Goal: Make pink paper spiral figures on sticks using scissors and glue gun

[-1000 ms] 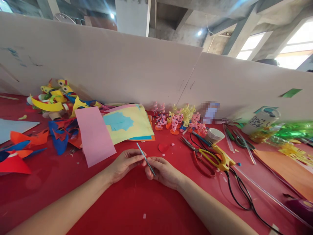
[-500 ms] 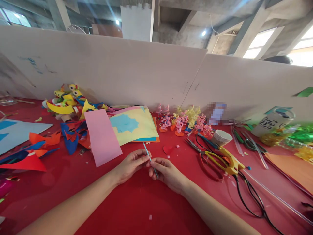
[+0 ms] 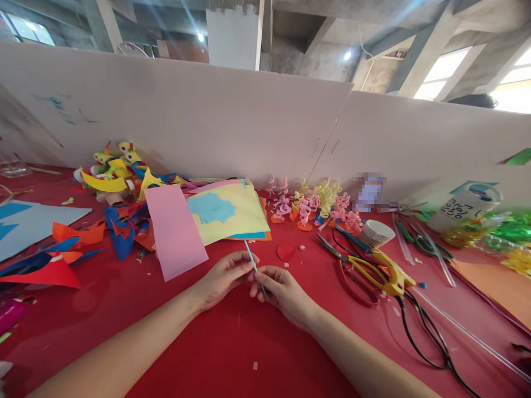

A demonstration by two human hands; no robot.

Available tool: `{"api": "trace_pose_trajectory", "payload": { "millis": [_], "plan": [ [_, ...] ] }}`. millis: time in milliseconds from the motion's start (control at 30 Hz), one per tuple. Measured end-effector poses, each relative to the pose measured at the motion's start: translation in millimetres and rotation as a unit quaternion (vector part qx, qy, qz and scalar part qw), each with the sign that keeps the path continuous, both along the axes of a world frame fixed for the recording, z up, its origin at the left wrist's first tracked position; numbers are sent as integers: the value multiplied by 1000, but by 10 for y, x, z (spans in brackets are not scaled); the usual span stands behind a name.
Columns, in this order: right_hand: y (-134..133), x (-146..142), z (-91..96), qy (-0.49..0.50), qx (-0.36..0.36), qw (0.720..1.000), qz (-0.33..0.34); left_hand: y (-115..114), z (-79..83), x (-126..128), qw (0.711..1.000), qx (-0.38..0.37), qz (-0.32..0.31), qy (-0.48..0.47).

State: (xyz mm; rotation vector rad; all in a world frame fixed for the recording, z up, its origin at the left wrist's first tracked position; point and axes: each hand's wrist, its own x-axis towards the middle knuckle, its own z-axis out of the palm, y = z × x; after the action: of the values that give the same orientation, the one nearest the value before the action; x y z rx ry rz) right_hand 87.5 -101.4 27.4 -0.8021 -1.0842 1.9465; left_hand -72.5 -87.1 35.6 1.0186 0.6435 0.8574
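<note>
My left hand (image 3: 224, 275) and my right hand (image 3: 282, 290) meet over the red table (image 3: 232, 354), both pinching a thin blue stick (image 3: 250, 255) that slants up and away from the fingers. The left fingertips grip it near its middle; the right hand's fingers curl round its lower end. A small red paper heart (image 3: 285, 252) lies just beyond the right hand. A pink paper sheet (image 3: 174, 229) lies left of my left hand.
Yellow and blue sheets (image 3: 230, 213), curled pink and yellow paper spirals (image 3: 311, 204), scissors and a yellow glue gun (image 3: 388, 273) with black cable, a paper cup (image 3: 375, 232), cut paper scraps (image 3: 120, 226) at left, orange sheet (image 3: 498, 282) at right. White partition boards (image 3: 207, 116) stand behind.
The view has shifted slightly, so things sit a little further right in frame. Both hands keep their pinch on the blue stick, which stands a bit steeper.
</note>
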Motion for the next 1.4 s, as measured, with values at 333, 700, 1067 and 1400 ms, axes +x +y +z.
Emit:
{"api": "trace_pose_trajectory", "payload": {
  "millis": [333, 700, 1067, 1400],
  "plan": [
    [45, 22, -76, -169, 191, 958, -130, -53, 27, 57, 980, 111, 119, 114],
    [62, 37, -107, -177, 195, 957, -119, -121, 27, 62, 880, 335, 170, 290],
    [81, 73, -71, -235, 211, 936, -157, 46, -108, -46, 847, 244, 341, 328],
    [98, 215, 132, -388, 317, 863, -59, -194, 11, 55, 599, 592, 245, 480]
  ]
}}
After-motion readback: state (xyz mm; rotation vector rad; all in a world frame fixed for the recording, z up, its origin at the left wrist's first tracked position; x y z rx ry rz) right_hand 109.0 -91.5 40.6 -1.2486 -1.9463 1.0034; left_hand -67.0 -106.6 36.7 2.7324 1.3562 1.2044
